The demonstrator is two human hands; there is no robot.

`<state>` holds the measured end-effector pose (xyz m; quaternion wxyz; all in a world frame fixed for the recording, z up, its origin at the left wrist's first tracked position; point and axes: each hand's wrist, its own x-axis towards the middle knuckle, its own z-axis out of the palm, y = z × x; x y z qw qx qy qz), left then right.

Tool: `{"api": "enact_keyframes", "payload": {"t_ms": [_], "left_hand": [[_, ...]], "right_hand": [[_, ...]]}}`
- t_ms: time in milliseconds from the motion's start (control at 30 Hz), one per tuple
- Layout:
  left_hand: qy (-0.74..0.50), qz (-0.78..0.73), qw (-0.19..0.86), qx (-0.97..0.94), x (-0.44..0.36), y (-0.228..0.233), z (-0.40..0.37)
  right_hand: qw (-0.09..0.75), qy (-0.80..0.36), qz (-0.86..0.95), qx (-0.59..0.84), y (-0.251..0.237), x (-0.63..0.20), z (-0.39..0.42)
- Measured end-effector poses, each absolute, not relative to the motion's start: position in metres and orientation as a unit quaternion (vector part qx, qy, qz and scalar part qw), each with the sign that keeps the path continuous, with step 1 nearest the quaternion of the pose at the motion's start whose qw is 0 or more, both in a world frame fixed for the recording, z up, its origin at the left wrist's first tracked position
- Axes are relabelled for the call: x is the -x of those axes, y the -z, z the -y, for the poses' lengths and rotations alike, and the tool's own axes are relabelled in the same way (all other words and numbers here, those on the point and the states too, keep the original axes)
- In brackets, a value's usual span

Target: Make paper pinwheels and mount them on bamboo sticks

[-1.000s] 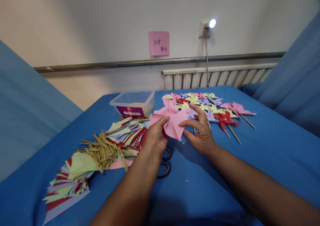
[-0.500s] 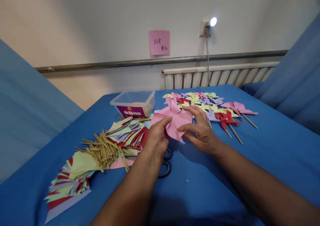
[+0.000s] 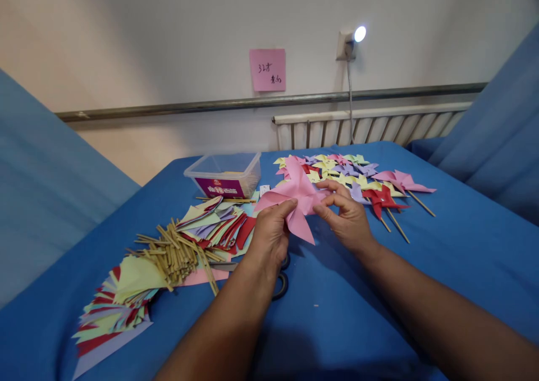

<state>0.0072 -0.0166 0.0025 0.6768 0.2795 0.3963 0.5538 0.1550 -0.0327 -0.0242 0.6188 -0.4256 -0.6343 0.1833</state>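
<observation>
A pink paper pinwheel (image 3: 300, 187) is held up above the table between my two hands, its folded blades spread. My left hand (image 3: 274, 224) grips it near the centre, thumb on top and the other fingers beneath. On the other side, my right hand (image 3: 343, 212) pinches the right blade between thumb and fingers. No stick shows on this pinwheel. Partly covered by my left forearm, a pair of scissors (image 3: 281, 285) with dark handles lies on the blue cloth.
Left lie a heap of short wooden sticks (image 3: 174, 257), stacked coloured paper (image 3: 219, 226) and a fanned paper pile (image 3: 118, 308). Behind them stands a clear plastic box (image 3: 223, 173). Several finished pinwheels (image 3: 345, 170) lie at the back right, including a red pinwheel (image 3: 382, 200) on a stick.
The pink pinwheel has turned slightly and shifted a little right in my hands. My right fingers have moved from near its centre to the right blade and closed on it.
</observation>
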Motion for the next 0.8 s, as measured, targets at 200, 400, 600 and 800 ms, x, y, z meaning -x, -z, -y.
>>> {"api": "enact_keyframes", "payload": {"t_ms": [200,400,600,800], "left_hand": [[-0.559,-0.396,0.666,-0.295,-0.009,0.001,0.017],[-0.533,-0.393,0.678,-0.32,-0.011,0.006,0.018],[-0.517,-0.409,0.68,-0.32,-0.014,0.009,0.019],[-0.519,-0.406,0.679,-0.325,-0.015,0.01,0.021]], "right_hand": [[0.627,-0.209,0.62,0.422,0.02,-0.152,0.036],[0.617,-0.246,0.599,0.448,0.023,-0.151,0.034],[0.6,-0.241,0.58,0.496,0.025,-0.15,0.032],[0.594,-0.243,0.558,0.526,0.024,-0.15,0.032]]}}
